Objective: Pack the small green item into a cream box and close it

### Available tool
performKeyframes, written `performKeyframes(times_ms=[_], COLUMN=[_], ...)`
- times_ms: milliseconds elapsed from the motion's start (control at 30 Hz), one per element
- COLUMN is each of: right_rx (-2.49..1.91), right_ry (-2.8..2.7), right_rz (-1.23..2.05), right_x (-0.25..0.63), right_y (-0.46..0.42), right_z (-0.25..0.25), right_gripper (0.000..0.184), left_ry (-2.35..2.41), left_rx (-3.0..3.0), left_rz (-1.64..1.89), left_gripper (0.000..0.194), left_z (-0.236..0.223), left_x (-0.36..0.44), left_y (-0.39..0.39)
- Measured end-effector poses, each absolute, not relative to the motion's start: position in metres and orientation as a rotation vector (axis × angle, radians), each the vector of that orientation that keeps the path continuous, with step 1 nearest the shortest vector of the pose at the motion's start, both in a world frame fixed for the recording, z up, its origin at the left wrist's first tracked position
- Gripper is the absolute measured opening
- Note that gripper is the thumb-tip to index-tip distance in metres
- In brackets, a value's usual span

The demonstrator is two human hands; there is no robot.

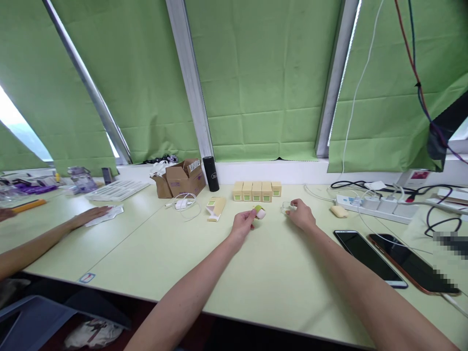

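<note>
Holding a small green-and-white piece (260, 212) in left hand (243, 226), thumb and fingers pinched narrow on it, above the pale table (270, 273). Right hand (302, 215) has its fingers close together at a clear, see-through item (286, 207); too small to tell whether it's gripped or only touched. Hands apart, green-and-white piece on the side facing the clear item. Row of small tan boxes with green labels (257, 192) just beyond the hands, near the wall. Another tan carton (216, 208) lies tilted left of the left hand, white cable with charger (181, 204) next to it. Behind: brown cardboard box (185, 179), flaps up, black bottle (211, 174) upright beside it. Right side: beige oval case (339, 211), white power strip (376, 207), two phones (369, 257) lying flat near the right forearm. Far left: co-worker's hand (91, 216) flat on white paper (106, 216).
</note>
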State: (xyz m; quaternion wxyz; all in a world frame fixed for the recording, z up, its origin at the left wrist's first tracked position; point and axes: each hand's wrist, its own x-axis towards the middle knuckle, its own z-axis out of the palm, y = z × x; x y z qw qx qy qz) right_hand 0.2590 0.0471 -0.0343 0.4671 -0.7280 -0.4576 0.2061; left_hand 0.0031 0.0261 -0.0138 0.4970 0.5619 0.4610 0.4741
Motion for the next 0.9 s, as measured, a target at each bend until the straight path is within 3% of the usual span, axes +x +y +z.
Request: performKeyframes(times_ms=[300,533,900], right_rx=[-1.304,-0.754,-0.728], right_ry=[-0.975,-0.644,-0.709], right_rz=[0.754,1.346,1.356], right_x=[0.208,0.177,0.175], right_y=[0.010,-0.020,-0.042], right_z=[-0.020,-0.021,-0.009], right_gripper=[0.047,0.048,0.049], left_ry=[1.187,1.173,1.136], left_rx=[1.322,1.335,1.356], left_rz=[1.262,1.339,1.363], left_gripper=[0.078,0.074,0.075], left_z=[-0.009,-0.012,-0.012], left_x=[0.003,0.003,0.003], left_y=[0.024,0.028,0.028])
